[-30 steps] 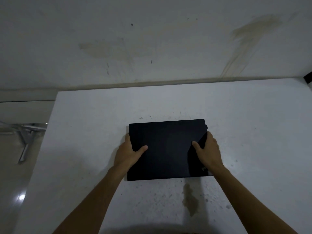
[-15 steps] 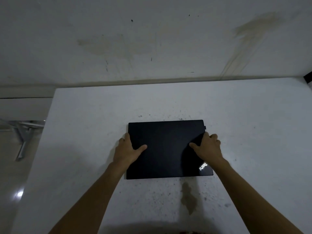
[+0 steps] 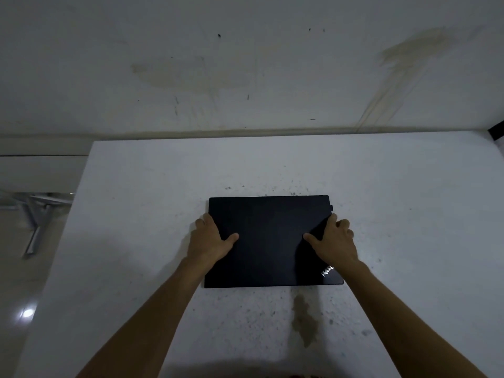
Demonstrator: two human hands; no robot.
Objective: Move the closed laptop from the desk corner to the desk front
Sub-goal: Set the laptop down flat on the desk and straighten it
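A closed black laptop [image 3: 270, 241] lies flat in the middle of the white desk [image 3: 136, 214], its logo at the near right corner. My left hand [image 3: 210, 241] grips its left edge, thumb on the lid and fingers curled over the side. My right hand [image 3: 334, 241] holds the right edge the same way, thumb spread on the lid. Both forearms reach in from the bottom of the view.
A brown stain [image 3: 304, 320] marks the desk just in front of the laptop. The stained white wall [image 3: 245, 64] runs along the desk's far edge. Left of the desk, a metal stand [image 3: 35, 222] rests on the shiny floor. A dark object [image 3: 497, 130] shows at the far right.
The laptop has stayed almost in place. My right hand slid slightly outward on the right edge, uncovering the logo. My left hand kept its grip.
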